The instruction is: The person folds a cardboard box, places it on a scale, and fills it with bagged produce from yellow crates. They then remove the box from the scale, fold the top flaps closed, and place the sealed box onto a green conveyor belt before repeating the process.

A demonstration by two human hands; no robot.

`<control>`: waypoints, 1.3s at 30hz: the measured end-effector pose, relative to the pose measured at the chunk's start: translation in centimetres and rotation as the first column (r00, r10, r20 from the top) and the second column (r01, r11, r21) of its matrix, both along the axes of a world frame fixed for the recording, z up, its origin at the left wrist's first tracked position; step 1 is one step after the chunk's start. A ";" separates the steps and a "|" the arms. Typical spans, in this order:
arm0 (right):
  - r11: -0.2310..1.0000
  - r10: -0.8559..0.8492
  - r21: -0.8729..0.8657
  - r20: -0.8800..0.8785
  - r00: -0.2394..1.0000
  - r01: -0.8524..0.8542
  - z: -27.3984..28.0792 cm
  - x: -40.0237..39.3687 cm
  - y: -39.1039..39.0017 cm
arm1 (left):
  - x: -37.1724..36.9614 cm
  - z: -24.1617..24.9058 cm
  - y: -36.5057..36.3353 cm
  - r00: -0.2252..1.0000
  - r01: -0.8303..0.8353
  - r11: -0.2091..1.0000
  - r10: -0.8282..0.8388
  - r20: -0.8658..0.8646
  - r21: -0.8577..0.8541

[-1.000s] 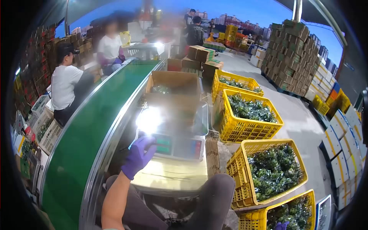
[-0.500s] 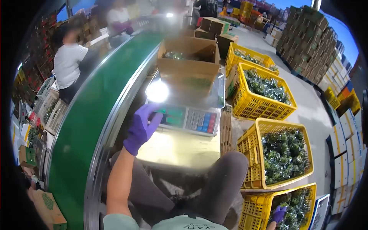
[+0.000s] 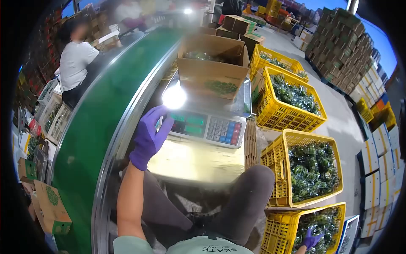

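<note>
My left hand [image 3: 149, 136], in a purple glove, is at the left edge of the scale's panel [image 3: 207, 127], thumb and fingers bent with a gap between them and nothing visible in them. A bright glare lies just above it. On the scale stands an open cardboard box [image 3: 213, 76] with glossy packets inside. At the bottom right, my right hand [image 3: 312, 239], also gloved in purple, lies spread over the green bagged produce [image 3: 325, 224] in the nearest yellow crate [image 3: 281, 230].
A green conveyor belt [image 3: 101, 101] runs along my left. Beyond it sits a person in a white shirt [image 3: 76, 63]. More yellow crates [image 3: 292, 122] of bagged produce line the right. Stacked cartons [image 3: 338, 46] stand at the back right.
My left hand has shifted slightly left and its fingers have straightened a little. My right hand has moved slightly within the near crate, its fingers now more spread. The view has shifted slightly.
</note>
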State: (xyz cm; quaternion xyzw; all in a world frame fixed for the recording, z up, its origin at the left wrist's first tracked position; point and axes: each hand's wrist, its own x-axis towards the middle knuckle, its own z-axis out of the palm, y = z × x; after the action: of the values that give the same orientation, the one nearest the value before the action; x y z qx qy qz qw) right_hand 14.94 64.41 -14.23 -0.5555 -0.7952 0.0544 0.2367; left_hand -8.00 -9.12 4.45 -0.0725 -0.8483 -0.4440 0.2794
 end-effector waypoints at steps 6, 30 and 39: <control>0.972 -0.040 -0.205 0.343 0.938 0.116 -3.3 3.5 0.4 | -0.2 -0.5 0.0 1.000 0.005 1.000 -0.006 -0.024 -0.030; 0.294 -0.380 -0.352 -0.896 0.229 -0.889 0.8 2.4 4.8 | -1.4 -2.4 -1.0 0.981 0.100 0.980 -0.126 0.150 0.170; 0.101 -0.383 -0.164 -0.917 0.114 -0.981 6.1 -8.9 -2.6 | -0.3 1.5 2.6 0.981 0.123 0.992 -0.119 0.151 -0.017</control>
State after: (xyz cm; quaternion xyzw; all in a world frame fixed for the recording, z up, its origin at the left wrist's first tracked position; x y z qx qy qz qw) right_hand 6.08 61.84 -8.10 -0.1056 -0.3774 0.8914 0.2278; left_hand -8.35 -6.52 5.92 -0.0939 -0.8666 -0.4533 0.1866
